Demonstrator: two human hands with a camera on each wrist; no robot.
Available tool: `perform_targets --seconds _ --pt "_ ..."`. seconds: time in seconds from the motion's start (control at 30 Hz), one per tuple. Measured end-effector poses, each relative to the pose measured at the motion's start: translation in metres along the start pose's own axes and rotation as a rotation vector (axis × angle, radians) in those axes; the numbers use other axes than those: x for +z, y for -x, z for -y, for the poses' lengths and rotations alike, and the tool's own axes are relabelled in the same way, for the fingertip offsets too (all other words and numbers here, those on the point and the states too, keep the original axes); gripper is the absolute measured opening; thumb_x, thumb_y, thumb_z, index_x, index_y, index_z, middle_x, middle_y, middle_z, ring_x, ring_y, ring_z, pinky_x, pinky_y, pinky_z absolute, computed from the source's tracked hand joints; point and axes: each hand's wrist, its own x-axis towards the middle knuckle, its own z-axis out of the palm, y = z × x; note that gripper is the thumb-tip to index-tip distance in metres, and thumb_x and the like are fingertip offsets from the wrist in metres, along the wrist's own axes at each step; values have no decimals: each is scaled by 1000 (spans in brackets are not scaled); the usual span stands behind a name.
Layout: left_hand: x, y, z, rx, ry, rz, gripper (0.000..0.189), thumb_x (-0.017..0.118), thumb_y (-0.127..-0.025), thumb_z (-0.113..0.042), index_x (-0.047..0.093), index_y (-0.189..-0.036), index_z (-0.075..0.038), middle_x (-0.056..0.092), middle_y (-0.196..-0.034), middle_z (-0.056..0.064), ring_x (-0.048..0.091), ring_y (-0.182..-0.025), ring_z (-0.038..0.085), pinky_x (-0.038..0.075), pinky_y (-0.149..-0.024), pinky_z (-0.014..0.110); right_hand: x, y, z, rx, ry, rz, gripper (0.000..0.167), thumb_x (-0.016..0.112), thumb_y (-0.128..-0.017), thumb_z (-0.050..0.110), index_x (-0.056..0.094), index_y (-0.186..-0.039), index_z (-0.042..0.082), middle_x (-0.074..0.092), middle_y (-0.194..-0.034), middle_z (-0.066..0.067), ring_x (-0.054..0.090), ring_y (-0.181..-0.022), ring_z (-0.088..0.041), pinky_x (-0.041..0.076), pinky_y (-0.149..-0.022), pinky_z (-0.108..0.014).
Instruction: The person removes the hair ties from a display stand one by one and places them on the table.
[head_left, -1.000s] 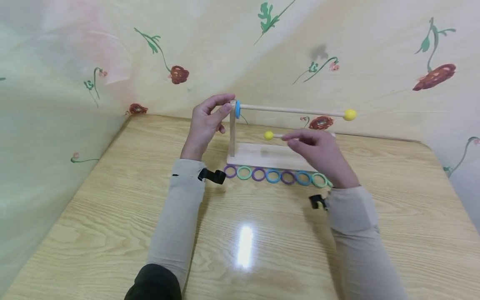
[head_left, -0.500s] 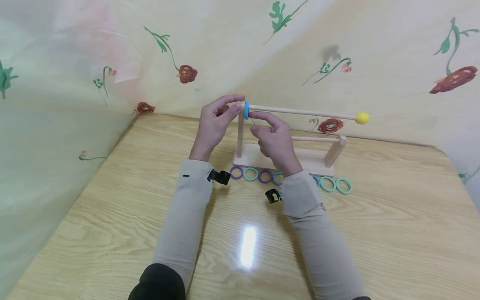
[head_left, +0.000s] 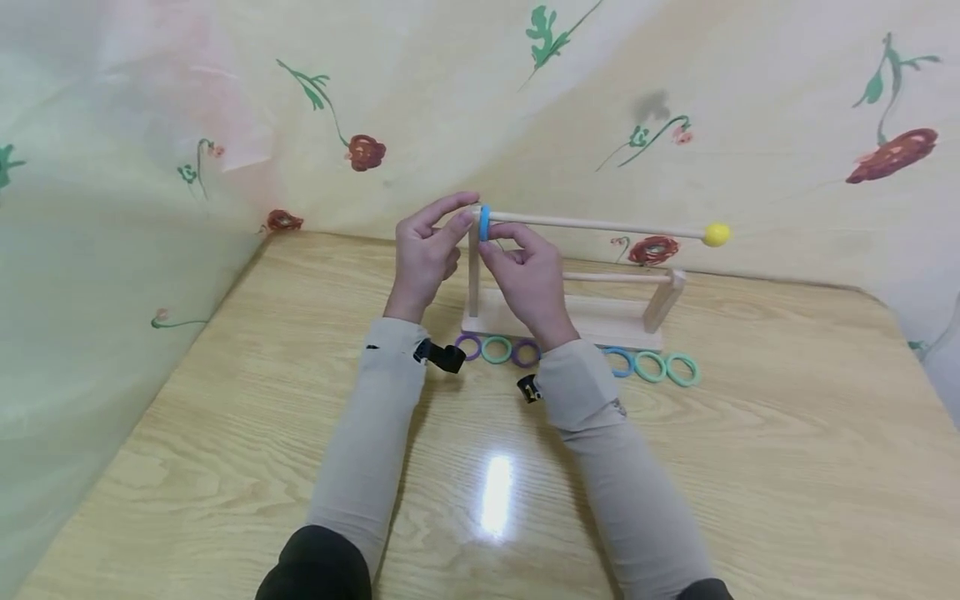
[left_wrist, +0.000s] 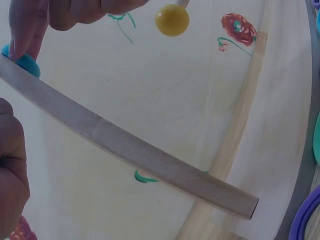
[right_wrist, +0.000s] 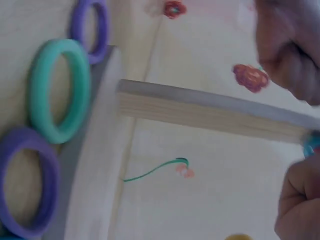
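A wooden stand has a tall left post (head_left: pixel 473 271) and a long rod (head_left: pixel 600 224) with a yellow ball (head_left: pixel 717 234) at its right end. My left hand (head_left: pixel 426 258) pinches the post's top between thumb and forefinger. Against the post, a blue ring (head_left: pixel 483 223) hangs round the rod. My right hand (head_left: pixel 528 279) pinches this ring, forefinger and thumb at its right side. In the left wrist view the ring (left_wrist: pixel 29 66) shows beside the right fingertips; in the right wrist view it (right_wrist: pixel 311 144) is partly cut off.
Purple, green and blue rings lie in a row along the front of the stand's base (head_left: pixel 615 323), including a green ring (head_left: pixel 683 369) at the right end. The right hand partly hides the row. A lower rod (head_left: pixel 618 277) meets the short right post (head_left: pixel 664 300). Behind hangs a flowered cloth (head_left: pixel 450 100).
My right hand has moved left from beside the lower rod's yellow ball to the blue ring and now pinches it. My left hand has stayed at the post's top.
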Motion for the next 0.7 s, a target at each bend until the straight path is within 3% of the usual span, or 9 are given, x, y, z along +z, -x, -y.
perform_targets --seconds 0.17,0.37,0.5,0.7 --pt "3 1 4 20 37 -8 24 65 -98 -8 72 -120 -1 33 -41 -5 23 -32 8 17 -33 22 1 2 -5 -59 94 -11 11 68 -96 10 68 -101 0 36 -47 4 28 -39 -7 20 -37 -21" --pt "3 1 3 5 31 1 24 66 -98 -10 73 -120 -4 37 -43 -4 25 -33 7 18 -33 21 -9 5 -3 20 101 -11 6 65 -99 10 67 -99 5 34 -47 4 27 -39 -9 19 -37 -23" --pt "5 3 1 16 42 -18 23 66 -97 -8 75 -118 -5 39 -43 -5 25 -33 6 18 -33 21 -16 6 0 25 83 -7 4 66 -99 10 67 -95 11 34 -47 4 28 -39 -9 20 -36 -23" --pt "7 4 1 30 40 -25 21 66 -97 -9 76 -116 -8 39 -44 -5 26 -33 6 19 -33 20 -28 11 1 56 85 -37 10 69 -98 13 69 -99 3 37 -48 5 29 -40 -8 20 -37 -23"
